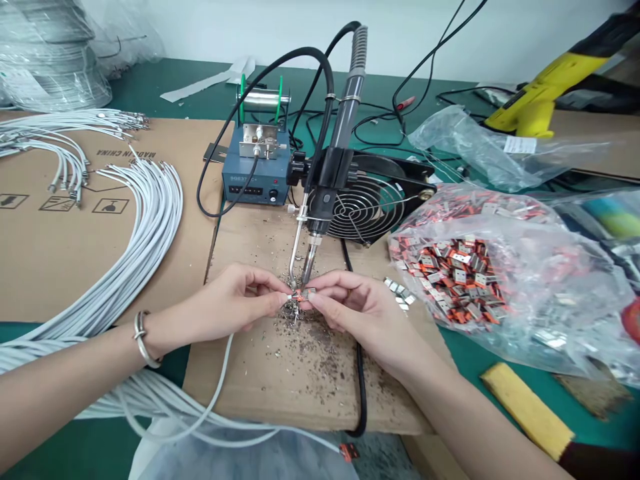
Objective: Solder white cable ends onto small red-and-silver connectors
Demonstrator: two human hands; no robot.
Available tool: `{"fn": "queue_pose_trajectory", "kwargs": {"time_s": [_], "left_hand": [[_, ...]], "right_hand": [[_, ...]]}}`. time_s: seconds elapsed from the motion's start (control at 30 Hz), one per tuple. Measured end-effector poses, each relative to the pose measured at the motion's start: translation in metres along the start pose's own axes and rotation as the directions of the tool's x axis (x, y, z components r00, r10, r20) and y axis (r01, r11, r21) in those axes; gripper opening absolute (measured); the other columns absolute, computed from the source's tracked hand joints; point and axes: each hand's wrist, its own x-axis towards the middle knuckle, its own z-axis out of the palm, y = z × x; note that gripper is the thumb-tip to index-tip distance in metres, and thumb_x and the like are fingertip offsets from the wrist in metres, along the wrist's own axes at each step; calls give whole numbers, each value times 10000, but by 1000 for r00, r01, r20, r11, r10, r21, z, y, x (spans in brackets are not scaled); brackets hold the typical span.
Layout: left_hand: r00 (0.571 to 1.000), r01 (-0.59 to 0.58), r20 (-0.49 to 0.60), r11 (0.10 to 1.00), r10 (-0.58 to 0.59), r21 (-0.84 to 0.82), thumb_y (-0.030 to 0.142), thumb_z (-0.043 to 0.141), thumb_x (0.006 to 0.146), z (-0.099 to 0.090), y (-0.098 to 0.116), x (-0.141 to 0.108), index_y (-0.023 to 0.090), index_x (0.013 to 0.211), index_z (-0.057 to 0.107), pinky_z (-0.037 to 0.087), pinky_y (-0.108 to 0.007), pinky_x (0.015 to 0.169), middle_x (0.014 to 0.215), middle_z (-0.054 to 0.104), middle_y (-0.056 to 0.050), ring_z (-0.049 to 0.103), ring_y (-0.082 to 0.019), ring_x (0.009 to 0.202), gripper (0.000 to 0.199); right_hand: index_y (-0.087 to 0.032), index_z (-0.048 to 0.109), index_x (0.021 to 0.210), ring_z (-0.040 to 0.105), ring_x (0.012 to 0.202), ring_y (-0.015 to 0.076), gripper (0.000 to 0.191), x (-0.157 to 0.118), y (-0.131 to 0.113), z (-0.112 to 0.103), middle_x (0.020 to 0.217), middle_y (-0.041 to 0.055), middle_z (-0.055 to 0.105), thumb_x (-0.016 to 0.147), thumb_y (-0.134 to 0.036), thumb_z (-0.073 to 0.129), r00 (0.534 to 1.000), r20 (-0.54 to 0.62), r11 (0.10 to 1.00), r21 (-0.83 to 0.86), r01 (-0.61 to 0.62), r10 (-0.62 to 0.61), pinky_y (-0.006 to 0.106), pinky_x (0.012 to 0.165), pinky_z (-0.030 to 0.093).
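Two hands [225,300] [357,303] — one connector [301,295]

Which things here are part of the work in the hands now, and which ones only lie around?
In use:
left hand, holding the white cable
right hand, holding the small connector
soldering iron above the connector
bag of connectors

Lying about:
fan
yellow tool
bundle of white cables
yellow sponge
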Motion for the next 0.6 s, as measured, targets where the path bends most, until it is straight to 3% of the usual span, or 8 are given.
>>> {"fn": "queue_pose_trajectory", "kwargs": {"time_s": [0.17, 0.37, 0.6], "left_hand": [[1000, 0, -8, 1000, 0, 5, 315, 533, 816, 1, 1, 0, 142, 860, 629, 271, -121, 333, 592, 488, 44, 360, -25, 397, 203], [1000, -9, 5, 1000, 9, -21, 325, 531, 816, 2, 3, -2, 134, 876, 633, 261, -123, 333, 594, 475, 43, 354, -24, 400, 224], [1000, -17, 9, 1000, 17, -12, 314, 526, 822, 2, 2, -1, 137, 877, 641, 260, -123, 333, 569, 465, 46, 348, -28, 401, 217]], "right_hand": [[-179, 667, 749, 491, 447, 44, 105, 1, 1, -1, 573, -24, 655, 663, -201, 722, 1000, 4, 1000, -19, -7, 7, 151, 410, 330], [-182, 654, 774, 568, 532, 99, 131, -2, 1, -4, 649, 7, 681, 675, -245, 714, 1000, 5, 998, -57, -21, 21, 195, 451, 388], [-187, 645, 784, 575, 527, 94, 111, -2, 0, -3, 631, 3, 682, 700, -237, 697, 1000, 28, 999, -41, -10, 11, 190, 453, 396]]}}
